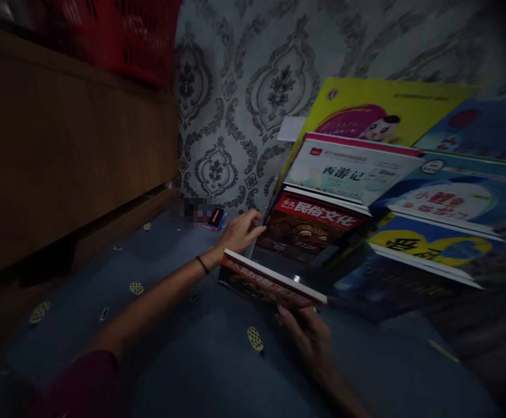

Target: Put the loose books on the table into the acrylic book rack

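A tiered book rack, partly see-through, stands on the patterned cloth with picture books in several rows. My left hand, a dark band on its wrist, is at the rack's left side, fingers curled in against its edge beside a red-titled book. At the front, a dark book with red lettering leans outward, its pale top edge showing. Below it, my right hand has its fingertips at the lower edge, bent as if pinching; the contact is dim and partly hidden.
Higher rows hold a yellow book, a white one and blue ones. A small blue-edged box lies near the wall. Leftward stands a wooden cabinet with a red basket on top.
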Motion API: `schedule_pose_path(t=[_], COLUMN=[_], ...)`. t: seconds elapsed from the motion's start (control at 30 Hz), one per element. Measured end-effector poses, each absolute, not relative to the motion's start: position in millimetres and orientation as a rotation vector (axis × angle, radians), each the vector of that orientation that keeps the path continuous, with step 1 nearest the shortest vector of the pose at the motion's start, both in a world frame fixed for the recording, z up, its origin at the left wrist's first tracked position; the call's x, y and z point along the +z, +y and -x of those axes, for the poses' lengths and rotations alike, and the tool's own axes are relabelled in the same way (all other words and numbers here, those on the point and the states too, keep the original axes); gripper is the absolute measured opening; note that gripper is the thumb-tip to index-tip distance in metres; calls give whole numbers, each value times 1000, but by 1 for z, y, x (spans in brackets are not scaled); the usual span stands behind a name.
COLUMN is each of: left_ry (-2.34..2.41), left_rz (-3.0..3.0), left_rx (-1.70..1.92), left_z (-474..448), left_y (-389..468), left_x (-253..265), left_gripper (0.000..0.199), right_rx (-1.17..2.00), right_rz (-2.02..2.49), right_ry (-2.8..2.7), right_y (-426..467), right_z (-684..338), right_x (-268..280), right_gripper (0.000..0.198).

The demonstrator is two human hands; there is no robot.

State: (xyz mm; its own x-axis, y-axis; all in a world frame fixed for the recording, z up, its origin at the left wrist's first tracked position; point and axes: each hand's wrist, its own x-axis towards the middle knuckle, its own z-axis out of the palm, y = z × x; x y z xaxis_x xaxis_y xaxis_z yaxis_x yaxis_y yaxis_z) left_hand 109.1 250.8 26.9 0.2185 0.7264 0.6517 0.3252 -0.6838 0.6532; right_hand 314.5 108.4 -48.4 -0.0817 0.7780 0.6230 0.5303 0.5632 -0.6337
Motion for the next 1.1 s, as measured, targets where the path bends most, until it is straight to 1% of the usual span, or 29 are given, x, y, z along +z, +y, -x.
schedule_pose_path(t=[0.03,0.17,0.23,0.3,0.47,0.6,0.7,0.83,0.93,1.1], left_ry=[942,781,781,781,962,1024,1036,1076,1098,1049], left_rz=[-2048,-1651,-1592,-1679,-2091,-2276,-2387,-2574,-2664,-2758], left_rx=[1416,1154,1111,1109,1014,987,1088,1309,1428,1508], left_z=[-100,-56,-39,-29,-31,-41,-52,-73,-91,-112], left_y=[247,215,193,172,151,160,171,189,205,222], left_x=[22,5,-1,-5,-18,-15,7,47,72,93], left_gripper=[19,55,64,60,33,26,22,17,15,12], right_rx=[310,426,478,503,561,525,431,291,220,164], right_rz=[1086,1079,1080,1070,1060,1061,1033,966,884,848], right_ry=[-1742,-1709,-1688,-1667,-1640,-1610,-1586,-1543,-1552,-1542], right_y=[108,109,109,109,111,121,131,148,163,180], right_z=[-313,-308,-306,-304,-305,-312,-319,-333,-346,-361], right_x=[-47,-41,-39,-37,-41,-39,-21,21,50,73], right_gripper=[47,45,45,44,37,36,34,32,24,24])
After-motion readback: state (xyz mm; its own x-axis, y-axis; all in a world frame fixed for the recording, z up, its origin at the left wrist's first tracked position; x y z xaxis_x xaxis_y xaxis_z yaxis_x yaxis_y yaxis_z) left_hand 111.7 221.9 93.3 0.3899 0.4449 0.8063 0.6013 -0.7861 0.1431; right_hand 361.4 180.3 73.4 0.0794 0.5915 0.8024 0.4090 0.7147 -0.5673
